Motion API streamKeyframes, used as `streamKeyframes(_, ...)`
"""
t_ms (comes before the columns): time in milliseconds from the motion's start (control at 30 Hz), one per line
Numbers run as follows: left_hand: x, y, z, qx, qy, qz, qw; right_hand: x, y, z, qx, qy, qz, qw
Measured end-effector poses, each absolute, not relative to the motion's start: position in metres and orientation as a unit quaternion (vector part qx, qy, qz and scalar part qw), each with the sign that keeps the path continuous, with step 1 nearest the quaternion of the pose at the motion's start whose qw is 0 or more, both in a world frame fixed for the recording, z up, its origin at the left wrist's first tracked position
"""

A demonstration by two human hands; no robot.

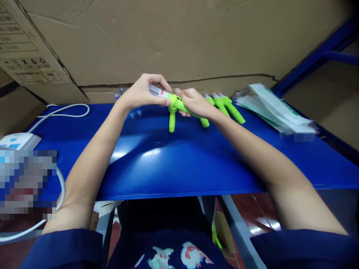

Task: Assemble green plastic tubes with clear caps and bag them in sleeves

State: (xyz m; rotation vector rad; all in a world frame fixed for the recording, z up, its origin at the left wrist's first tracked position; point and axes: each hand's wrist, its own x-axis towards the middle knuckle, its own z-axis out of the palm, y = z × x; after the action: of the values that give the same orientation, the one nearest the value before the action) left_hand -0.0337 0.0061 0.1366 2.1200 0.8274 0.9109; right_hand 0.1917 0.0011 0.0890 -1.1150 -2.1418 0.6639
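Observation:
Between my hands is a lime-green handled stick (183,105) with a yellow collar and a clear tube end showing a red mark. My left hand (146,90) curls around the clear tube, its thumb close to the collar. The green handle sits in the closed fingers of my right hand (194,101). The stick is held tilted, clear end up to the left, above the table. Just below it lies a similar green stick (172,120), and more green sticks (237,112) lie beyond my right wrist, partly hidden by it.
The blue table (157,164) backs onto a cardboard wall (168,41). Clear plastic packaging with white-green cards (276,108) lies at the right. A white power strip (21,140) and its cable (63,108) are at the left. Small clear pieces (120,92) lie behind my left wrist.

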Motion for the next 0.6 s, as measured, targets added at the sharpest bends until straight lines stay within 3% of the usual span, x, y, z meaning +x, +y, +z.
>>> streamKeyframes(267,-0.051,0.025,0.116,0.752,0.344,0.348,0.442,0.192,-0.011,0.102,-0.391,-0.827,0.31,0.259)
streamKeyframes(500,-0.053,0.028,0.115,0.746,0.357,0.354,0.437,0.191,-0.008,0.095,-0.405,-0.86,0.113,0.291)
streamKeyframes(600,-0.052,0.022,0.123,0.756,0.36,0.367,0.404,0.186,-0.009,0.094,-0.419,-0.852,0.082,0.304)
